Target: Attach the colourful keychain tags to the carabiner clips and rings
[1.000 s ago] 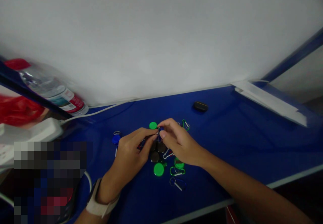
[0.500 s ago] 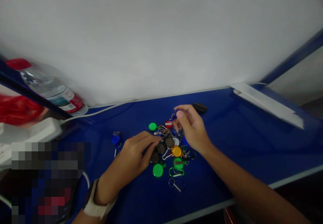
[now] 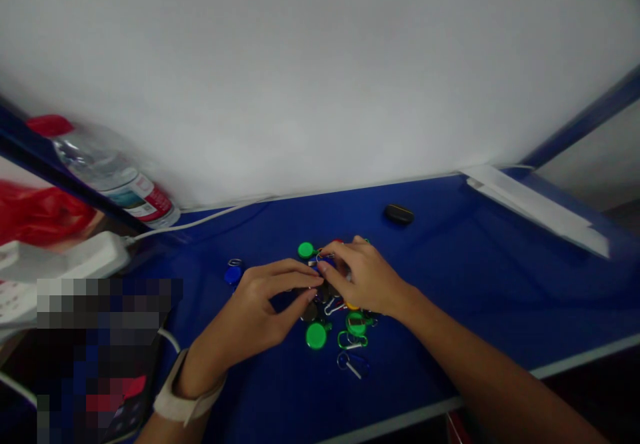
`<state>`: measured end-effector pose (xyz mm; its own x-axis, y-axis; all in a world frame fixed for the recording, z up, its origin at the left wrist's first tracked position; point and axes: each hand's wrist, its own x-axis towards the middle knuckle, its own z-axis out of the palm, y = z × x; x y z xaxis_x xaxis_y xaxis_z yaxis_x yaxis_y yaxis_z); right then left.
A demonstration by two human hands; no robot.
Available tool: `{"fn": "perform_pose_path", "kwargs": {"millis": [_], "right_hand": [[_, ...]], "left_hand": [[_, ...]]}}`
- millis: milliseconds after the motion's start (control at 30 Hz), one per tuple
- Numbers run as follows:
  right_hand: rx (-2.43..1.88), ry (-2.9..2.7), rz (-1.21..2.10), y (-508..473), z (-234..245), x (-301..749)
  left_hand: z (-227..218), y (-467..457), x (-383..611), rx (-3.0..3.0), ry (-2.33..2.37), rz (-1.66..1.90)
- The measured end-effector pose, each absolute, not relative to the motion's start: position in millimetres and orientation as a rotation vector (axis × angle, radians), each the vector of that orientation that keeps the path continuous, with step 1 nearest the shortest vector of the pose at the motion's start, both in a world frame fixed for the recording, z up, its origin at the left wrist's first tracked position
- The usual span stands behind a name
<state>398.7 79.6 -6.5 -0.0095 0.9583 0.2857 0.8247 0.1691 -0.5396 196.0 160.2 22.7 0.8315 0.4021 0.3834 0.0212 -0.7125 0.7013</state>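
A pile of round badge reels with clips and rings lies on the blue table. My left hand [image 3: 273, 297], with a pale band at the wrist, is at the pile's left side, thumb and fingers pinched around something mostly hidden. Bent over the pile from the right, my right hand [image 3: 367, 274] pinches a small blue badge reel [image 3: 324, 267], largely covered by fingers. The fingertips of both hands nearly meet. Around them lie green reels [image 3: 316, 335], one [image 3: 357, 324] showing its metal clip, a green carabiner [image 3: 353, 341] and a blue carabiner [image 3: 356, 364].
A blue reel [image 3: 233, 275] lies apart at left. Behind the pile sits a small black case [image 3: 399, 214]. White paper or card [image 3: 540, 211] lies at the right. On the left are a red-capped bottle [image 3: 130, 187], a white power strip [image 3: 95, 257] and a cable [image 3: 210, 217].
My right hand has come down and left from above the pile, bringing the blue piece to my left fingertips. My left hand has stayed nearly in place.
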Motion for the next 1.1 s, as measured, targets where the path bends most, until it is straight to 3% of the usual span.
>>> {"fn": "perform_pose_path", "kwargs": {"millis": [100,200,300,367,567,833,1100], "right_hand": [[-1.721,-1.799,0.295,80,-6,399],[-1.766,-1.754,0.264,80,-8,399],[-1.723,-1.761,0.242,81,-10,398],[-1.672,-1.770,0.232,81,-11,397],[-1.620,-1.776,0.182,81,-9,396],[-1.435,-1.807,0.133,79,-12,392],[-1.330,-1.684,0.444,73,-7,380]], "left_hand": [[24,169,190,2.397,0.414,0.742],[24,181,178,2.651,0.870,0.734],[19,193,160,2.751,1.502,0.340],[9,202,147,2.682,1.654,0.127],[-15,222,127,2.606,1.320,0.181],[18,202,159,2.356,1.010,0.428],[25,169,183,2.091,0.544,0.444]]}}
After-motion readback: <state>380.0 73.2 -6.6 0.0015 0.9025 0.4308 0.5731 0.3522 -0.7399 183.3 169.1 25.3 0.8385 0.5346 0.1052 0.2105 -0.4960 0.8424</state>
